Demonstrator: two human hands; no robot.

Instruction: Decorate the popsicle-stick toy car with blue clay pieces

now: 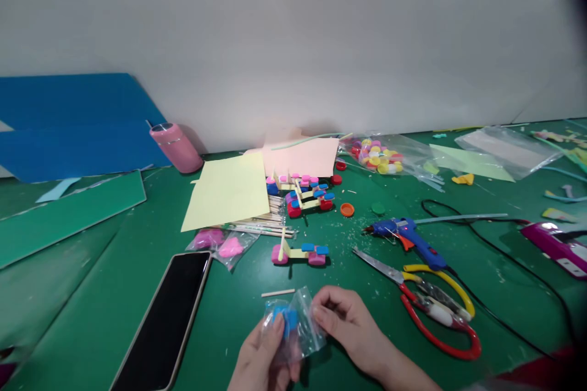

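Observation:
Both my hands hold a small clear plastic bag [300, 325] with blue pieces inside, low in the middle of the view. My left hand [263, 354] grips the bag from below and the left, thumb on the blue pieces. My right hand [351, 324] pinches the bag's right edge with curled fingers. Just beyond them a short wooden stick [277, 293] lies on the green table [101, 293], and a small stick car with pink and blue cap wheels [300, 252] stands a little farther back.
A black phone [167, 317] lies left of my hands. Scissors with red and yellow handles [424, 302] and a blue glue gun [408, 237] with its black cable lie to the right. Farther back are several cap-wheel cars [305, 192], yellow paper [229, 192], a bag of coloured caps [378, 156] and a pink bottle [177, 148].

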